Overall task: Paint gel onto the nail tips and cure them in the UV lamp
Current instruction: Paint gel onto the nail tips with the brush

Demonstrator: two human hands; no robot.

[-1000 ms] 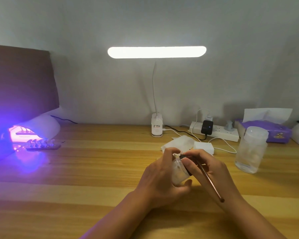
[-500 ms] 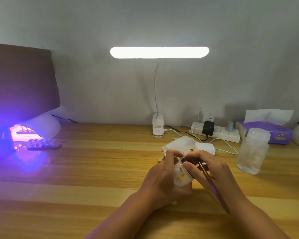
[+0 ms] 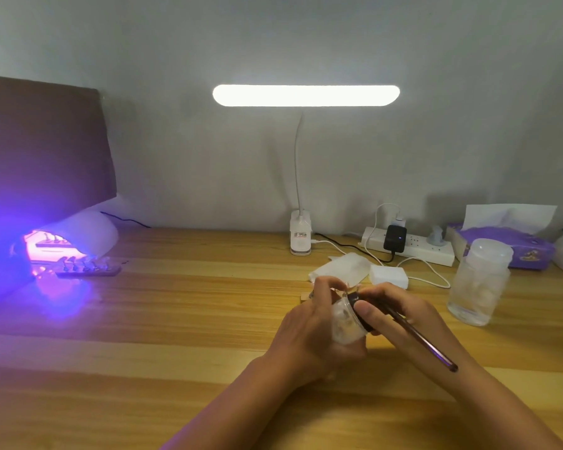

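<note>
While cradling jar [image 3: 343,324] in curled left hand [image 3: 307,331], held mouth toward 2 o'clock; pinched lid [image 3: 355,300] and brush [image 3: 418,337] in right hand [image 3: 400,315], handle toward 4 o'clock.

Grey wall [image 3: 468,76], wooden desk [image 3: 176,319], bright lamp [image 3: 306,95]

Gel jar [image 3: 345,323] tilted, black-lidded; brush [image 3: 426,347] slanting beside; UV lamp [image 3: 88,230] glowing violet, left.

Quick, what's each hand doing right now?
Left hand: grips the jar.
Right hand: holds the brush, also touching the jar's dark lid.
</note>
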